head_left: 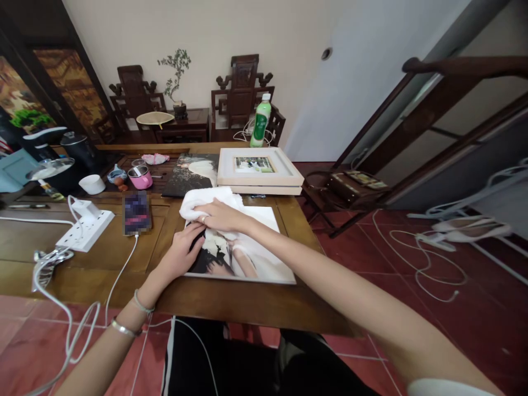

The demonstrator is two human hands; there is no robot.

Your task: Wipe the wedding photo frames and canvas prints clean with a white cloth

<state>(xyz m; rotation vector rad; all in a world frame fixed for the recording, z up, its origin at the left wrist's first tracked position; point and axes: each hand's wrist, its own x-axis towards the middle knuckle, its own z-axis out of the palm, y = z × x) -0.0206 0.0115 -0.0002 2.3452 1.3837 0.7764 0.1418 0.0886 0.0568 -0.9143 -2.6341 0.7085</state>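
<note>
well, the white towel point(206, 197) lies bunched under the right hand point(220, 215), at the far left corner of the photo panel point(225, 257), its long axis running left to right. the left hand point(185, 250), on the near side, rests on the panel's left edge, thumb spread; whether the right one pinches the towel, i cannot tell. the far bottle point(263, 105) wears a green label point(259, 129), its writing unreadable.

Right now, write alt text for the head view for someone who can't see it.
A person's right hand rests on a white cloth over a photo panel on a wooden table; the left hand touches the panel's left side. Behind are stacked pale frames and a green bottle; a pink cup and white power strip are at left.
</note>
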